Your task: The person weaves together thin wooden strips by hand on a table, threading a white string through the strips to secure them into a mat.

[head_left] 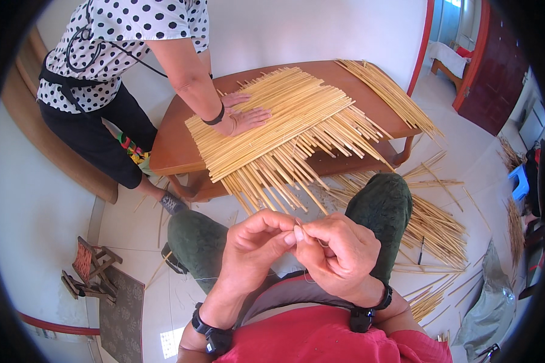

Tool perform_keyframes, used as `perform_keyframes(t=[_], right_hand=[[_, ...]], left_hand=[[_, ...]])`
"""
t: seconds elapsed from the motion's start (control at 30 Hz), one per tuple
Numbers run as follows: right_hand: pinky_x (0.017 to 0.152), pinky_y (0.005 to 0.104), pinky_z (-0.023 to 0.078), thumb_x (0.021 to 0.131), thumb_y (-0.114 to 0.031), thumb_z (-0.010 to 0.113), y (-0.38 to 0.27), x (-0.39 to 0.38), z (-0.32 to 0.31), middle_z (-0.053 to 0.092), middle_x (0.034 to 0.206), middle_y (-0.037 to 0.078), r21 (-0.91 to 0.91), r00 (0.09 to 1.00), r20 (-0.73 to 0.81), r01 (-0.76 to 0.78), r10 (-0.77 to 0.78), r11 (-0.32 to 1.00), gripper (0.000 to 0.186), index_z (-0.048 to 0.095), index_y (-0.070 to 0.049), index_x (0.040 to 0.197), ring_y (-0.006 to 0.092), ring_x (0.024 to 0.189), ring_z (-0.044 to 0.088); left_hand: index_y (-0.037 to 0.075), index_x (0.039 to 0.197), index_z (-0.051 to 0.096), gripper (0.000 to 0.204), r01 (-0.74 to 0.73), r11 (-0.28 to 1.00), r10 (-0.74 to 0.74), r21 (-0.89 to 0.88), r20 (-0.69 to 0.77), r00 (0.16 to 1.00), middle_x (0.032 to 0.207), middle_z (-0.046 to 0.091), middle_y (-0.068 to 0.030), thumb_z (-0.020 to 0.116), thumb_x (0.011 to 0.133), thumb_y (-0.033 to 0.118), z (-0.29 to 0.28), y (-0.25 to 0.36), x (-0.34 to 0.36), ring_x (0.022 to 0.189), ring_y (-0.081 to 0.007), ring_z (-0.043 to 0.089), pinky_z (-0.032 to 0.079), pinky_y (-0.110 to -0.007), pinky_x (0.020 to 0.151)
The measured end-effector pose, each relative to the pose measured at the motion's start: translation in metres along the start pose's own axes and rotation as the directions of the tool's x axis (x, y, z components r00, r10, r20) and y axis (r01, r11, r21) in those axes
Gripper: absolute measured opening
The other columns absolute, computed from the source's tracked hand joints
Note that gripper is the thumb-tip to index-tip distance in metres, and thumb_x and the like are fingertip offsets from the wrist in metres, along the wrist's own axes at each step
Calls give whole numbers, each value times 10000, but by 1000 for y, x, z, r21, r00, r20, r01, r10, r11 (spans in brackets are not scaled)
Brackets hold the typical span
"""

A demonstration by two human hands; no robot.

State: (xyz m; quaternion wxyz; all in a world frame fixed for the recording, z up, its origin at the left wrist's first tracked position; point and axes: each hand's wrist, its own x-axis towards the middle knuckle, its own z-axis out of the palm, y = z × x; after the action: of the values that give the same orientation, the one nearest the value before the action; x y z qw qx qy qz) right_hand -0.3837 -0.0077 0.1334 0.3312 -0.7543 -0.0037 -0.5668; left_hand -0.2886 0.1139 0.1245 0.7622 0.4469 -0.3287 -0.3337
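Observation:
My left hand (253, 245) and my right hand (340, 249) meet in front of my lap, thumbs and forefingers pinched tip to tip. A thin pale thread (209, 279) trails from about my fingers across my lap. Whether a needle is also between the fingertips is too small to tell. Beyond my hands, a mat of yellow reed stalks (272, 115) lies on a brown wooden table (175, 142), its loose stalk ends poking out over the near edge. Another person's hand (249, 120) presses flat on the mat, with a second hand just behind it.
The other person (112, 72) stands at the table's left end. More stalks (384, 91) lie at its right end, and bundles of stalks (433, 227) spread over the floor at my right. A small folding stool (94, 269) and a patterned mat (121, 311) are at my left.

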Motion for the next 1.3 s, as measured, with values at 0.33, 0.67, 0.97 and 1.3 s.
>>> perform_keyframes(t=[0.33,0.67,0.97,1.3], right_hand=[[430,304,413,720,41,758,-3,1,-3,534,611,60,-1,1000,23,-17,17,1000,216,667,-68,883,191,460,541],[438,308,424,721,43,759,-4,2,-4,538,615,62,-10,999,31,-11,12,1000,217,667,-63,886,197,463,546],[441,305,427,724,41,762,-5,2,-3,545,624,67,9,999,36,-30,30,1000,211,660,-60,877,198,471,555],[443,302,428,723,42,759,-4,0,-2,549,624,65,40,999,25,-46,45,998,201,659,-61,864,195,470,556]], left_hand=[[-8,1012,666,77,4,999,-4,32,-21,1000,1036,708,-94,688,942,16,1,2,-1,934,-140,660,544,-301,860],[-11,992,666,77,2,999,-1,38,-27,1000,1049,709,-118,700,933,24,2,5,-2,940,-154,665,541,-317,876],[-12,995,665,83,-15,998,17,59,-26,1000,1054,708,-118,702,927,17,1,4,-2,944,-155,666,541,-319,884],[-6,991,667,78,10,999,-9,32,-24,1000,1055,706,-113,703,923,9,1,6,-2,949,-155,666,540,-321,889]])
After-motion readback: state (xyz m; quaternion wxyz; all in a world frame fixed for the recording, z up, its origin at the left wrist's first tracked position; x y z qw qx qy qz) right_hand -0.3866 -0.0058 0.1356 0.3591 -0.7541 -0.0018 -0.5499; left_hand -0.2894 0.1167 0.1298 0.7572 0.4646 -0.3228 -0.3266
